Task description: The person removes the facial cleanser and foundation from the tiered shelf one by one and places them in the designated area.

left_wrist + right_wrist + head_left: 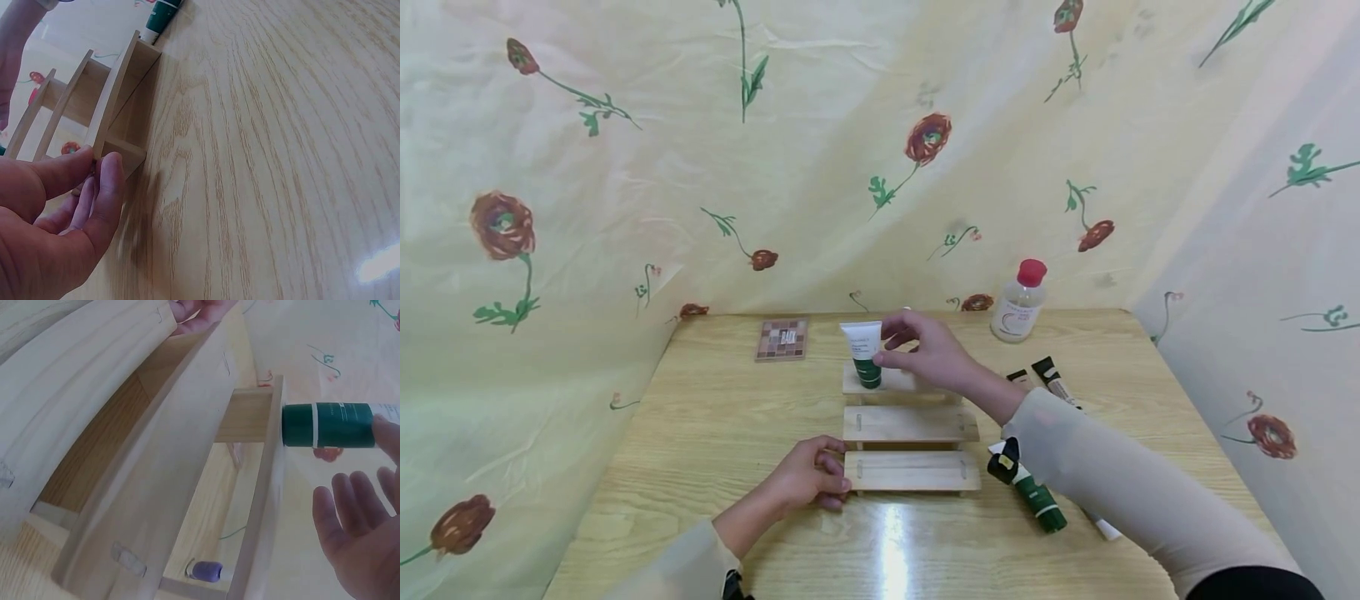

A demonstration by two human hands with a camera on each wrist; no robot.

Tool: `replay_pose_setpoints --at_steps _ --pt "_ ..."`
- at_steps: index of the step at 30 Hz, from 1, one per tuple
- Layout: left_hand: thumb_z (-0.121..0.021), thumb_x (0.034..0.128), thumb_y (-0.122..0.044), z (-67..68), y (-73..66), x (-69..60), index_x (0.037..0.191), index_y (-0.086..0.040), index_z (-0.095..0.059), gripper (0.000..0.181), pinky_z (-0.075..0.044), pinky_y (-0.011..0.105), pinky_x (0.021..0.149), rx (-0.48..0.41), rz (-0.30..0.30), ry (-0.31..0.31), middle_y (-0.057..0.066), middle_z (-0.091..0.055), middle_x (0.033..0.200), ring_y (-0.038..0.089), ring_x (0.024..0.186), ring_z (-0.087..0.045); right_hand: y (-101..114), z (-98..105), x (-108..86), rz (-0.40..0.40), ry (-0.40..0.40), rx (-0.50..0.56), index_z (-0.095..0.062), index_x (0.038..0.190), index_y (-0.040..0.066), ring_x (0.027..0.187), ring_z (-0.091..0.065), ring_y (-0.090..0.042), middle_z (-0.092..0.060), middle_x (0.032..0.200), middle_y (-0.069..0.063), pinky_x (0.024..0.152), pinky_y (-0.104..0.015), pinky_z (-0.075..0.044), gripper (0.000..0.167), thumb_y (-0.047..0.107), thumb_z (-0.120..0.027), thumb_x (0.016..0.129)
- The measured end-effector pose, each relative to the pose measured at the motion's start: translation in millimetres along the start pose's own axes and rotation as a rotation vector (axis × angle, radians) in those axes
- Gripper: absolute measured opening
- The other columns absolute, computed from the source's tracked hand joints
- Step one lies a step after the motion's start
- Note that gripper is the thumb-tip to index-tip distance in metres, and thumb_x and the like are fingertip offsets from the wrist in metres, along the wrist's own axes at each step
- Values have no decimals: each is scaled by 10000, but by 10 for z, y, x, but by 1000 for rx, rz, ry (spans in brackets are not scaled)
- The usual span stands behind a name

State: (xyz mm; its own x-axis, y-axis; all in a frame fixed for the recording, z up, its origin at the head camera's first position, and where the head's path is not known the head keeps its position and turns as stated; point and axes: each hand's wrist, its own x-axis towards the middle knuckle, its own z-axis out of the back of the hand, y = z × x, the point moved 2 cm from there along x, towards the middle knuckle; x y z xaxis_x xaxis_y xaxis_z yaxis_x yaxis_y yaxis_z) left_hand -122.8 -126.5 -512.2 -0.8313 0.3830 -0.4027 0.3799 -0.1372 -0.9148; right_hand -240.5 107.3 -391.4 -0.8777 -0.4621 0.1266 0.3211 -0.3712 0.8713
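Note:
A three-step wooden rack (912, 423) stands on the table. At its front left end my left hand (811, 475) pinches the lowest step between thumb and fingers; the left wrist view shows this hand (69, 219) at the board's edge. A white and green squeeze tube (867, 371) stands cap down on the left end of the top step. My right hand (928, 350) holds it near its white upper part. In the right wrist view, the thumb lies against the tube (344, 425), and the other fingers of the hand (369, 531) are bent below it.
Behind the rack, left, lies a makeup palette (781, 340). A clear bottle (1018, 304) with red cap stands back right. Right of the rack are a green tube (1040, 502) and a black-ended tube (1052, 377), partly under my sleeve. A purple-capped item (206, 570) shows behind the rack.

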Motion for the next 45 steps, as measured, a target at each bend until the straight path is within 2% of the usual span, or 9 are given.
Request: replay_pose_setpoints --at_steps 6,11,21,26,33,39,45 --pt "-735 877 105 -3 5 2 1382 74 -466 573 -687 413 698 -2 4 2 139 -587 967 224 776 -696 22 -41 1 27 -14 28 -683 1213 69 1018 -692 -249 -718 1155 -99 922 -471 -596 335 112 -800 902" --pt "-731 879 106 6 12 7 1388 74 -463 576 -687 409 700 -8 5 8 136 -586 968 223 779 -699 39 -50 -8 23 -27 25 -703 1158 78 1001 -694 -240 -726 1111 -84 894 -456 -607 255 88 -780 915" --pt "-732 876 109 12 24 21 1385 75 -464 576 -687 404 697 -8 0 9 141 -591 969 220 775 -699 38 -84 -13 32 -9 63 -689 1153 68 1000 -698 -241 -720 1119 -92 842 -358 -628 249 84 -774 919" --pt "-731 879 107 9 35 20 1386 80 -458 576 -687 407 696 -11 -8 14 140 -591 968 221 775 -697 11 -105 -18 23 -4 65 -670 1167 78 1032 -692 -251 -705 1150 -90 796 -347 -637 241 104 -751 942" --pt "-725 881 111 13 42 21 1390 84 -452 578 -687 411 698 -21 -13 15 141 -593 966 225 774 -697 24 -112 -31 38 -30 54 -671 1178 86 1060 -679 -249 -711 1155 -85 860 -374 -609 240 100 -741 949" --pt "-729 876 113 14 52 21 1387 87 -452 581 -687 412 699 -23 -15 14 139 -593 966 225 772 -696 65 -37 -71 29 -56 47 -665 1207 120 1079 -675 -225 -714 1170 -51 875 -386 -608 252 150 -732 967" --pt "-731 874 112 18 50 26 1385 87 -456 582 -688 421 706 -21 -16 12 143 -594 966 234 775 -698 141 156 -192 1 -84 25 -652 1218 191 1105 -663 -197 -704 1187 10 945 -432 -596 256 203 -729 974"
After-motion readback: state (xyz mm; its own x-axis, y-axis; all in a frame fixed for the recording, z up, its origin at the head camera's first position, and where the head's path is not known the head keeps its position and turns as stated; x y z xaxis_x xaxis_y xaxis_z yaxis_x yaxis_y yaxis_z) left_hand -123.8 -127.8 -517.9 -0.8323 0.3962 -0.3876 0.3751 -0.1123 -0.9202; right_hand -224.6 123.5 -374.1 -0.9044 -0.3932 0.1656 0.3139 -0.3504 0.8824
